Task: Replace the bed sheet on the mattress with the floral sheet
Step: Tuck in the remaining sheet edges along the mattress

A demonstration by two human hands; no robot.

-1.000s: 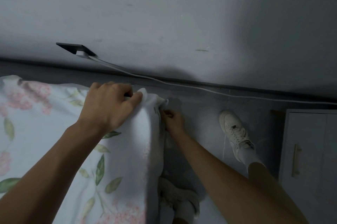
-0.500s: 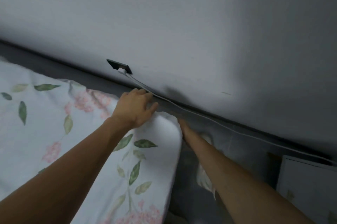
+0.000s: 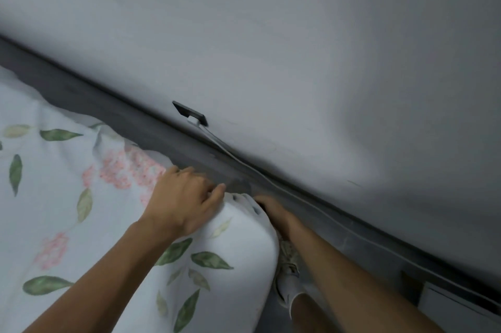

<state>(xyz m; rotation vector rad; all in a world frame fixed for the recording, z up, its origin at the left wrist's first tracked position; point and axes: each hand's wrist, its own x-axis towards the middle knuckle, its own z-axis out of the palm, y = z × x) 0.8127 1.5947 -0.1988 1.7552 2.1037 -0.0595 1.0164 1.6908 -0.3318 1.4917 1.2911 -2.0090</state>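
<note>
Fingers of the left hand (image 3: 184, 201) lie curled over the top of the mattress corner (image 3: 252, 227), pressing the floral sheet (image 3: 67, 197) down onto it rather than plainly pinching it; whether the thumb has cloth under it cannot be told. Just past the corner's edge, the right hand (image 3: 273, 212) reaches down the far side between mattress and floor, its fingertips hidden behind the sheet's hem, so its grip cannot be read either; it looks to be tucking or pulling the hem under. That sheet already covers what shows of the mattress, spreading away to the left and toward the viewer, with loose folds along the edge near the wall (image 3: 298, 48). The corner being dressed sits between the two hands, its long edge running back toward the viewer along the right forearm; the right hand is the nearer one to the hem that needs to go under, the left the nearer to the top surface that must stay flat. A white cable (image 3: 271, 178) runs from a wall socket (image 3: 191, 113) down along the skirting, close to the right hand and worth avoiding. No container is in view; a white shoe (image 3: 287, 273) stands on the floor beside the bed
</note>
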